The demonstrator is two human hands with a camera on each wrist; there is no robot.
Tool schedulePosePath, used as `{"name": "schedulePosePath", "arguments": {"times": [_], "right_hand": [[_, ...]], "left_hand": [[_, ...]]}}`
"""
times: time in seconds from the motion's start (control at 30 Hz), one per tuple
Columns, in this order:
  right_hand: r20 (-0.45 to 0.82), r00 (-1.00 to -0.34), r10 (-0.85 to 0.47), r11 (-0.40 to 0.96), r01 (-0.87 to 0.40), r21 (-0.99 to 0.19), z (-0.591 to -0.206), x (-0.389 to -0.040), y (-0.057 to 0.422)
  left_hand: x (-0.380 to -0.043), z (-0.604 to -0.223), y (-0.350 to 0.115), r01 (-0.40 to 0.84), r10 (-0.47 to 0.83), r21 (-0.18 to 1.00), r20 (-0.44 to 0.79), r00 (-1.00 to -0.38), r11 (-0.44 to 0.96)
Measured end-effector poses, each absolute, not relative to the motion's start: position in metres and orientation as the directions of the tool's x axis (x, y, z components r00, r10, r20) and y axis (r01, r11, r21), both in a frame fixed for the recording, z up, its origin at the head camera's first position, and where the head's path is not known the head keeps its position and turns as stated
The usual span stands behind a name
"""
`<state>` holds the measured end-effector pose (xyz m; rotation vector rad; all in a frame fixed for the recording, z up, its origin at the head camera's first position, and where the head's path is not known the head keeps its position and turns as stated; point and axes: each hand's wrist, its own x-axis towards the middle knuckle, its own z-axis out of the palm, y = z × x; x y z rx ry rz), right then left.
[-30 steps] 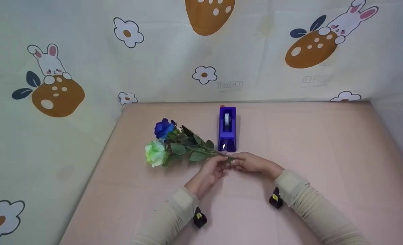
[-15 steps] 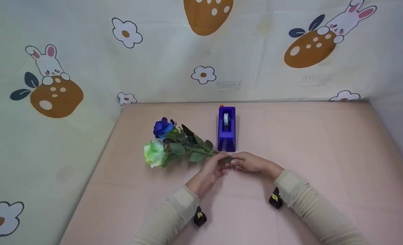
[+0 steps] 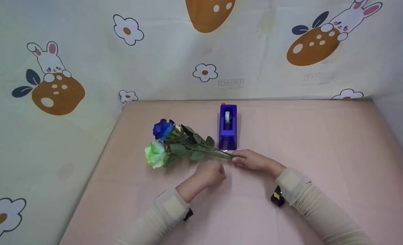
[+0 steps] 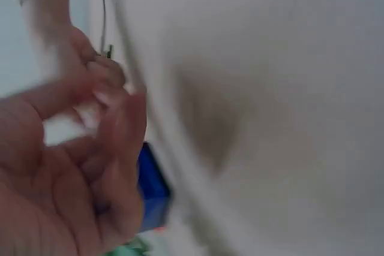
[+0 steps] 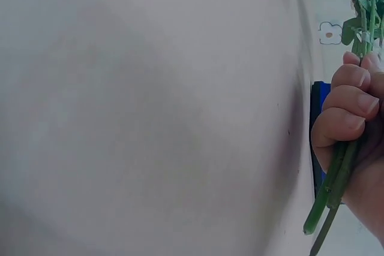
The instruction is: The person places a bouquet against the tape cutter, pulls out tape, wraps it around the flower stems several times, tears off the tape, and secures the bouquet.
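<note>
In the head view a blue rose [image 3: 163,129] and a pale green rose [image 3: 155,153] lie together, blooms to the left. My right hand [image 3: 252,160] grips their gathered stems near the lower ends. Bare green stem ends [image 5: 329,199] stick out below its curled fingers in the right wrist view, and a whitish patch shows on the stems above. Just in front of the stems is my left hand [image 3: 208,173], apart from them. Its fingers are curled, blurred in the left wrist view, with nothing visible held. A blue tape dispenser [image 3: 228,127] stands behind the stems.
A pinkish cloth covers the table [image 3: 310,136]. Behind and to the left hangs a pale sheet [image 3: 160,61] printed with rabbits and flowers. Small black devices, such as the black box [image 3: 277,197], hang under both wrists.
My left hand has let go of the stems and drawn back toward the front left, its fingers curling in. The right hand keeps its grip on the stems; the flowers have barely shifted.
</note>
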<state>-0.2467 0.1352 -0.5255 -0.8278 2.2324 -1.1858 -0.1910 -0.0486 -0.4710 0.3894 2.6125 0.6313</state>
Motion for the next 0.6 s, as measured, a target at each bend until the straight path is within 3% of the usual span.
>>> {"name": "schedulePosePath", "arguments": {"times": [0.1,0.2,0.27,0.33,0.47,0.6], "right_hand": [[-0.158,-0.706,-0.691,0.455,-0.254,-0.854,-0.522,-0.247,0.136],[-0.161,-0.717,-0.678,0.464,-0.247,-0.851,-0.519,-0.248,0.136],[-0.141,-0.727,-0.672,0.471,-0.273,-0.839,-0.519,-0.247,0.137],[-0.119,-0.740,-0.662,0.478,-0.294,-0.828,-0.519,-0.247,0.137],[-0.059,-0.753,-0.655,0.498,-0.372,-0.784,-0.522,-0.246,0.137],[0.036,-0.753,-0.657,0.530,-0.495,-0.688,-0.523,-0.245,0.137]], "left_hand": [[-0.200,-0.446,-0.051,0.434,0.450,0.187,-0.054,-0.891,0.881],[-0.220,-0.426,-0.056,0.537,0.534,0.005,0.083,-0.841,0.844],[-0.237,-0.419,-0.059,0.575,0.576,-0.061,0.008,-0.817,0.816],[-0.250,-0.416,-0.058,0.609,0.593,-0.089,-0.159,-0.789,0.788],[-0.265,-0.421,-0.051,0.649,0.557,-0.063,-0.456,-0.694,0.758],[-0.273,-0.427,-0.044,0.627,0.496,-0.044,-0.572,-0.654,0.777]]}}
